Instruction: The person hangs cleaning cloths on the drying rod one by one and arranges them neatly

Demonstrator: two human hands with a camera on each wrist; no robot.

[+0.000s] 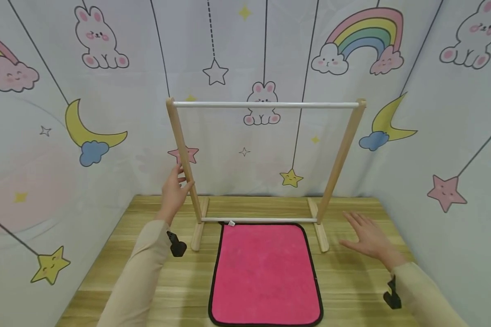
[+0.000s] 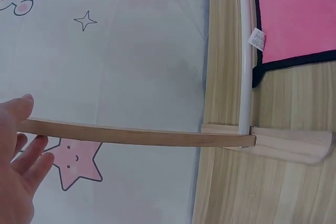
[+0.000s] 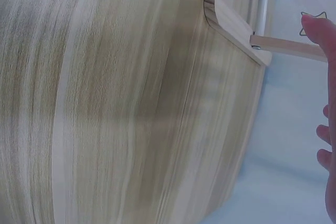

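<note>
Rack (image 1: 266,105): stands upright just beyond the cloth (image 1: 266,272), its lower bar (image 1: 259,220) running along the cloth's far edge and a foot (image 1: 321,234) to each side of it.

Handling: I judge the rack light for its span and fairly stiff. The posts look like bare wood and should give good friction. The white bars look smooth and may slip in the fingers. Dragged toward the cloth, the rack could ruck its far edge.

Hand status: my left hand (image 1: 174,190) grips the left post (image 1: 183,154), beyond the cloth's far left corner, between thumb and fingers; I cannot tell how firmly. My right hand (image 1: 366,236) is spread and holds nothing, right of the cloth and apart from the rack.

Hold points: take both posts at matching height and keep them level; twisting would likely strain the joints.
</note>
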